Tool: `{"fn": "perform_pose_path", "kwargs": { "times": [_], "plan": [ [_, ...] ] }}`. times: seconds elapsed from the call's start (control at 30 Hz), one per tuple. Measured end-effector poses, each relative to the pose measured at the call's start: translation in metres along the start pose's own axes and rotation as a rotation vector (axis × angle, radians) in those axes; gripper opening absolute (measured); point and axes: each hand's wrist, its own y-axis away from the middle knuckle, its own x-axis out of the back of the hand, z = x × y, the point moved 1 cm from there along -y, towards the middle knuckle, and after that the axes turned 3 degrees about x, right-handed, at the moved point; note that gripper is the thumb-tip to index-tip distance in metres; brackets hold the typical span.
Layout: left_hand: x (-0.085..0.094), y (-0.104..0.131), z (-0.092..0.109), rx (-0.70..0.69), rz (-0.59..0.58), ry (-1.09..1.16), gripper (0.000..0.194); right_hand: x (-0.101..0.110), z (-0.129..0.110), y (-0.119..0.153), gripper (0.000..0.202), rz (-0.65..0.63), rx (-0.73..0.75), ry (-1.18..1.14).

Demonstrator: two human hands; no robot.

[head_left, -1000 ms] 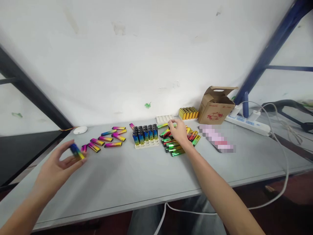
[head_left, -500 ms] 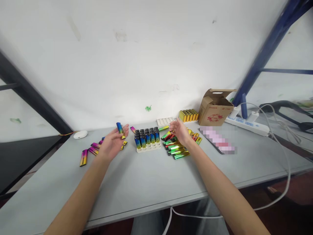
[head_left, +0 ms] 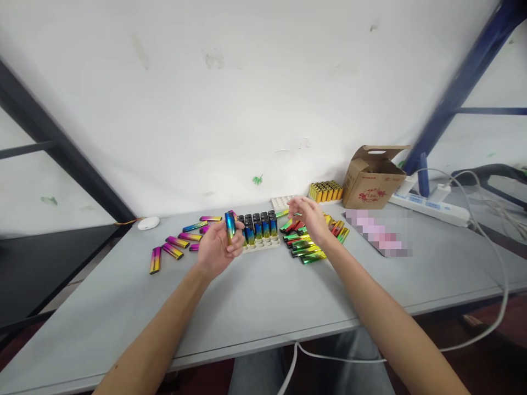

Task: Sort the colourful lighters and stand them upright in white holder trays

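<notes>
My left hand (head_left: 218, 249) is closed round a shiny blue-and-gold lighter (head_left: 230, 226), held upright in front of the left end of a white holed tray (head_left: 263, 246). Rows of black-topped blue-and-gold lighters (head_left: 258, 227) stand in that tray, with some holes free along its near side. My right hand (head_left: 309, 216) hovers, fingers apart and curved, over a pile of green, red and gold lighters (head_left: 307, 253); it holds nothing I can see. Purple-and-gold lighters (head_left: 173, 250) lie loose on the table to the left, one blue one among them.
A second white holed tray (head_left: 280, 203) lies by the wall. Gold lighters (head_left: 326, 192) stand packed beside an open cardboard box (head_left: 373, 184). A blurred flat pink item (head_left: 376, 233), a power strip (head_left: 432, 208) with white cables and a white round device (head_left: 148, 223) are on the table (head_left: 247, 307).
My left hand has moved right with the blue-and-gold lighter, up to the tray's left end. My right hand stays over the green pile. The whole view has shifted slightly.
</notes>
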Motion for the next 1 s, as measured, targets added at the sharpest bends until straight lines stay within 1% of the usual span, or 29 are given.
{"fn": "perform_pose_path", "kwargs": {
  "times": [0.1,0.13,0.2,0.27,0.3,0.37,0.43,0.5,0.57,0.67,0.77,0.87,1.0],
  "plan": [
    [-0.013,0.002,-0.018,0.091,-0.059,-0.017,0.033,-0.019,-0.008,0.013,0.027,-0.097,0.179,0.256],
    [-0.016,0.002,-0.024,0.123,-0.09,-0.032,0.034,-0.025,-0.009,0.017,0.026,-0.142,0.229,0.312],
    [-0.02,0.002,-0.035,0.176,-0.145,-0.101,0.038,-0.033,-0.006,0.022,0.024,-0.249,0.285,0.344],
    [-0.019,0.001,-0.043,0.193,-0.171,-0.201,0.047,-0.038,-0.002,0.025,0.023,-0.35,0.27,0.319],
    [-0.018,0.0,-0.046,0.204,-0.18,-0.254,0.053,-0.04,0.001,0.026,0.023,-0.376,0.249,0.306],
    [-0.015,-0.001,-0.049,0.225,-0.191,-0.342,0.062,-0.043,0.005,0.027,0.02,-0.384,0.198,0.275],
    [-0.013,-0.001,-0.049,0.242,-0.189,-0.383,0.065,-0.045,0.009,0.029,0.018,-0.373,0.116,0.181],
    [-0.013,-0.001,-0.049,0.256,-0.189,-0.37,0.064,-0.047,0.011,0.029,0.02,-0.356,0.001,0.037],
    [-0.013,-0.002,-0.05,0.281,-0.22,-0.355,0.065,-0.046,0.01,0.026,0.022,-0.254,-0.106,-0.135],
    [-0.014,-0.003,-0.051,0.306,-0.279,-0.372,0.075,-0.037,0.005,0.017,0.02,-0.028,-0.244,-0.391],
    [-0.013,-0.003,-0.048,0.288,-0.284,-0.369,0.078,-0.024,-0.001,0.008,0.012,0.074,-0.331,-0.492],
    [-0.01,-0.003,-0.042,0.26,-0.275,-0.361,0.078,-0.012,-0.001,0.003,0.013,0.09,-0.33,-0.509],
    [-0.009,-0.002,-0.036,0.227,-0.254,-0.35,0.078,-0.003,0.003,0.001,0.022,0.043,-0.321,-0.522]
  ]
}}
